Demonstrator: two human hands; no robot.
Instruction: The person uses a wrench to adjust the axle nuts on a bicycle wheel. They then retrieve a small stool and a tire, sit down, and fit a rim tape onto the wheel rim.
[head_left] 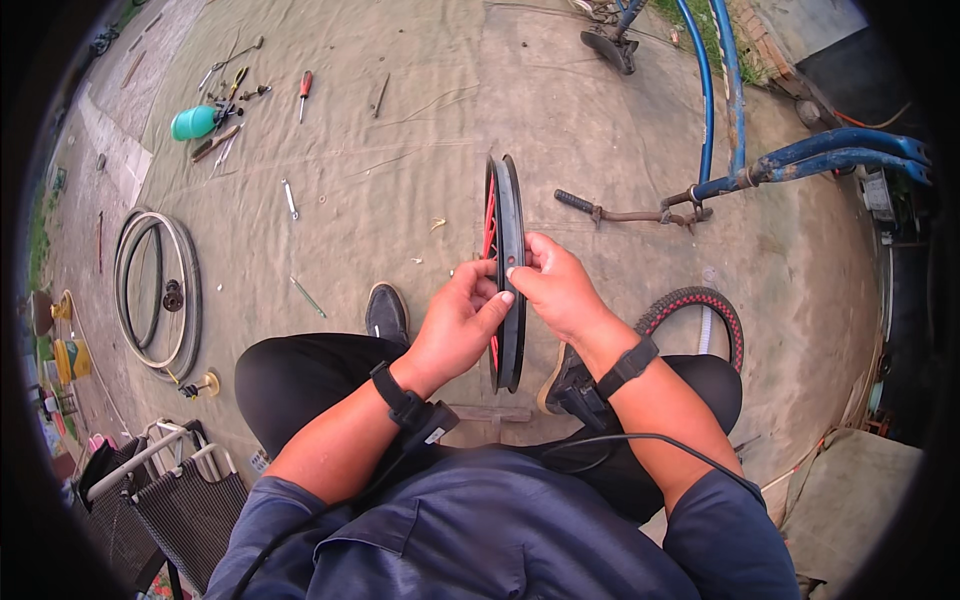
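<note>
A small bicycle wheel [511, 340] with a black rim and red spokes stands on edge before me, its bare outer rim channel turned my way. My left hand [458, 325] grips the rim from the left, its thumb on the channel. From the right, my right hand [562, 292] holds the same rim slightly higher, with the thumb pressed near a small hole in the channel. Some fingertips are hidden behind the rim. No tyre sits on this wheel. A black tyre with red tread marks [735, 325] lies beside my right knee.
A blue bicycle frame [708, 90] with handlebars [640, 216] lies ahead right. Far left are a red-handled screwdriver [306, 86], a teal bottle [192, 123] and several tools. A wrench [290, 200] lies nearer. Tyres [192, 340] rest left, above a folding chair [195, 510].
</note>
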